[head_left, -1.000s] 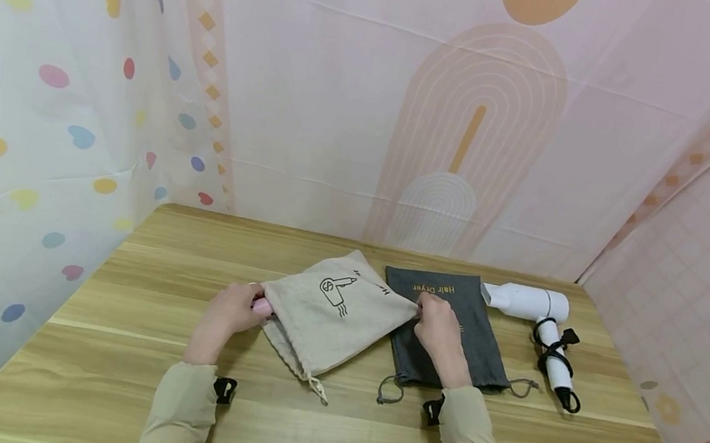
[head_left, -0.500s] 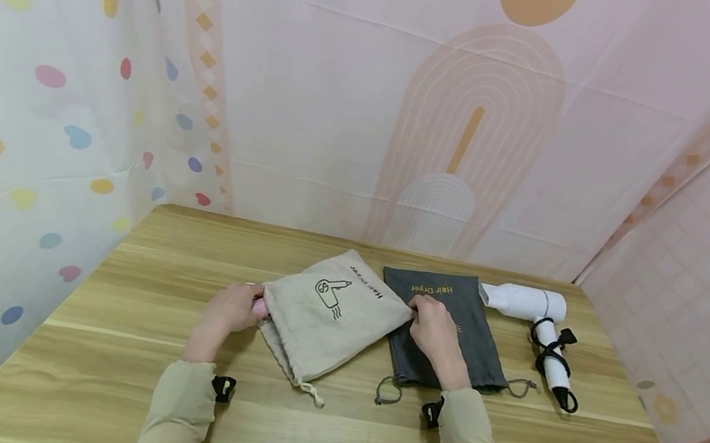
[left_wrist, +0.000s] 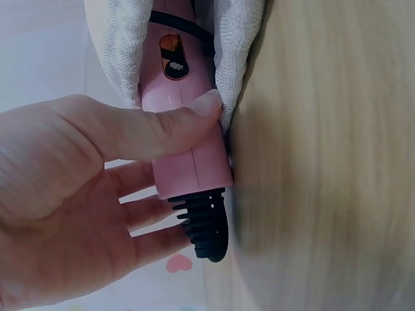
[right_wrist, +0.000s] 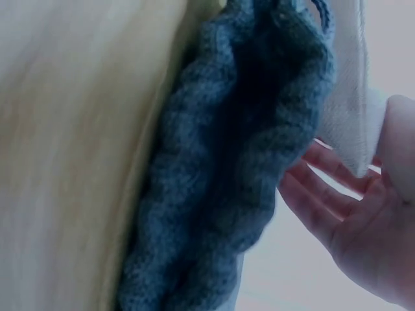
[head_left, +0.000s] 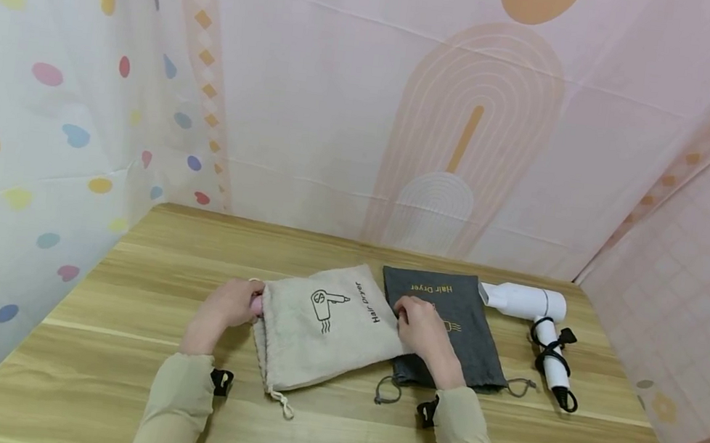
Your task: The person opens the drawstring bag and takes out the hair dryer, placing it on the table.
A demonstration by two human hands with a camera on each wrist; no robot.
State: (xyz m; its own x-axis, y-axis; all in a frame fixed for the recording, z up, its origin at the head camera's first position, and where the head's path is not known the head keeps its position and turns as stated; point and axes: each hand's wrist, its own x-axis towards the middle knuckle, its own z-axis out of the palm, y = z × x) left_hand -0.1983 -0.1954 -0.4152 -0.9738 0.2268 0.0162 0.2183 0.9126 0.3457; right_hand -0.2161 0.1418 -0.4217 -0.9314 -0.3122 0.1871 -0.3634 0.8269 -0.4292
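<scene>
Head view, read with the two wrist views: we find the pink handle (head_left: 256, 305) lying partly inside the mouth of the beige bag (head_left: 301, 350), on the left side of the bag; in the left wrist view its lower end, with a black ribbed cord sleeve (left_wrist: 207, 227), projects from the cloth. The left hand (head_left: 222, 312) grips this end, thumb across the front and fingers behind. The right hand (head_left: 426, 335) is at the bag's right corner with fingers bent; the corner shows between thumb and fingers, but we cannot tell whether they pinch it. We judge the step in hand to be settling the pink appliance in the bag, though we cannot exclude its removal. If it is going in, the next move calls for the left hand to push the end past the mouth while the right steadies the cloth, leaving the drawstring (head_left: 282, 403) at the near side for later. Farther right we note the dark gray bag (head_left: 474, 356), then the white hair dryer (head_left: 520, 301), its cord (head_left: 568, 336) wound round its handle, all on the wooden table (head_left: 330, 441).
</scene>
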